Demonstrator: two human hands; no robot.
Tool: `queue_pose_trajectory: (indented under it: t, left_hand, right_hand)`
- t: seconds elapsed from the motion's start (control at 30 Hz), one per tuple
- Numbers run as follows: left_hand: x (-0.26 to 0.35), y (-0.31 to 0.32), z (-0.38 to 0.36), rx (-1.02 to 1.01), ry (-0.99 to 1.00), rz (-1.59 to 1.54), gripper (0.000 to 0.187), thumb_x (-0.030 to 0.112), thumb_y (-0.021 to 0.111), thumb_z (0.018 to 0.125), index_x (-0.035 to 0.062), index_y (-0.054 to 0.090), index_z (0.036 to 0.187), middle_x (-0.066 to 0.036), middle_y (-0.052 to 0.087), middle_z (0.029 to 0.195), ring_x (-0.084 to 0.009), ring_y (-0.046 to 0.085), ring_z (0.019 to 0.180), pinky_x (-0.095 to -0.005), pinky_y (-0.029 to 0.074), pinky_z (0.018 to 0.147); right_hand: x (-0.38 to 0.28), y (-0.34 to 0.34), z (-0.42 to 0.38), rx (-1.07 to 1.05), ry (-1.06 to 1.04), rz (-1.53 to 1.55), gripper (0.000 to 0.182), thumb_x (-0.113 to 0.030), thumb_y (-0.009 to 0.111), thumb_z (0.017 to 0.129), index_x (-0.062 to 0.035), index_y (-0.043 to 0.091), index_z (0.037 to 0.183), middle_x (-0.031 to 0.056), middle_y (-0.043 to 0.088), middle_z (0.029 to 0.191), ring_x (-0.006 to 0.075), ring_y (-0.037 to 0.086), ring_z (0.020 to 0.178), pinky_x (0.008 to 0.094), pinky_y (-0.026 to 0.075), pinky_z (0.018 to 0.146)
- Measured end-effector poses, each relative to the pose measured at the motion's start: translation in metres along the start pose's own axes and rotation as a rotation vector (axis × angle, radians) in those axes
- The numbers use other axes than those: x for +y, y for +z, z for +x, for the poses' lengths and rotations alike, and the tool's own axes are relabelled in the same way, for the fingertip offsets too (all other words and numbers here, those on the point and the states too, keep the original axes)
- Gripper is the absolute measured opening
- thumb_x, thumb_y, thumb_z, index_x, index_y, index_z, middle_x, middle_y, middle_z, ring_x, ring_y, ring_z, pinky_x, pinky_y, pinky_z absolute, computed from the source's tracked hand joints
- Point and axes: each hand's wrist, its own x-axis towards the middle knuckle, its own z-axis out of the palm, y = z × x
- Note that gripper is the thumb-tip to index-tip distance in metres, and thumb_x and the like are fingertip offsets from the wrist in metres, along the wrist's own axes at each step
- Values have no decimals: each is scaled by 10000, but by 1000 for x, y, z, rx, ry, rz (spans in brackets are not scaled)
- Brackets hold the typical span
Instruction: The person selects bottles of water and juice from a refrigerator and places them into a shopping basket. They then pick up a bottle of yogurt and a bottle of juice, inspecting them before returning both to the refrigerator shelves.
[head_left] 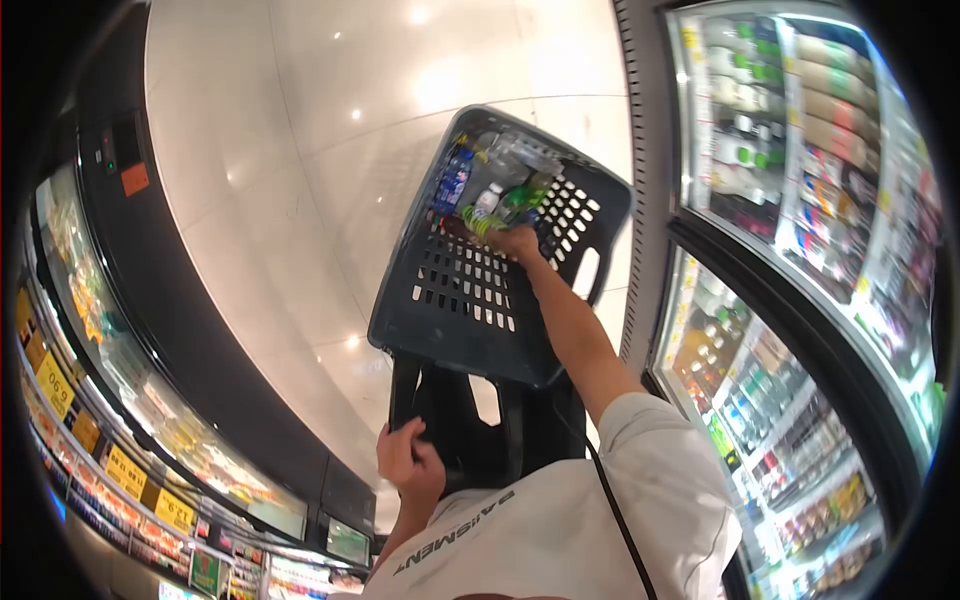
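Observation:
My right hand reaches down into the dark grey shopping basket. Its fingers are closed round a green-and-yellow item, whose exact kind I cannot make out. Around it in the basket lie a blue-labelled bottle, a small white-labelled bottle, a green item and clear plastic packaging. Near the left edge of the black cart frame is my left hand. Its fingers are loosely bent and apart, with nothing visible in them.
Glass-doored fridges full of bottles line the right side. A long dark chiller case with yellow price tags curves along the left. Pale glossy floor tiles run between them. A black cable hangs over my shirt.

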Motion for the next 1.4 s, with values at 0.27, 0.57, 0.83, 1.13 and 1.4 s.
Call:
queue_pose_trajectory:
  t: [0.27,0.57,0.83,1.13,1.4]
  left_hand:
    - [-18,-16,14,170,101,-132,172,36,599,865,60,712,992,-88,715,861,-324,672,815,-425,527,757]
    - [-83,-67,108,162,183,-67,228,97,577,897,18,716,1061,-174,744,953,-352,718,871,-431,562,789]
    - [-73,-98,108,150,150,48,240,63,568,910,-21,699,1093,-214,731,1037,-368,707,952,-448,550,848]
    - [-55,-79,100,448,29,321,363,124,567,901,-42,642,1216,-243,693,1108,-413,678,1000,-465,535,921]
    - [234,-68,-130,-1067,332,-1444,569,124,683,953,49,413,1449,-164,566,1320,-310,597,1195,-510,490,1030]
  right_hand:
    - [45,-72,-294,55,-67,1040,626,-569,662,892,33,711,1056,100,715,906,159,669,736,288,534,658]
    - [43,-85,-496,117,-330,1571,539,-523,651,944,-13,647,1120,49,672,907,113,590,701,266,482,622]
    - [66,-73,-590,145,-527,1486,504,-487,669,949,6,658,1054,59,681,897,116,624,727,254,512,651]
    - [149,-70,-656,251,-628,1223,512,-505,677,939,7,696,950,69,676,807,132,624,703,286,519,660]
    - [183,-81,-714,677,-701,939,538,-511,736,879,11,691,1002,107,691,869,194,640,733,326,515,678]
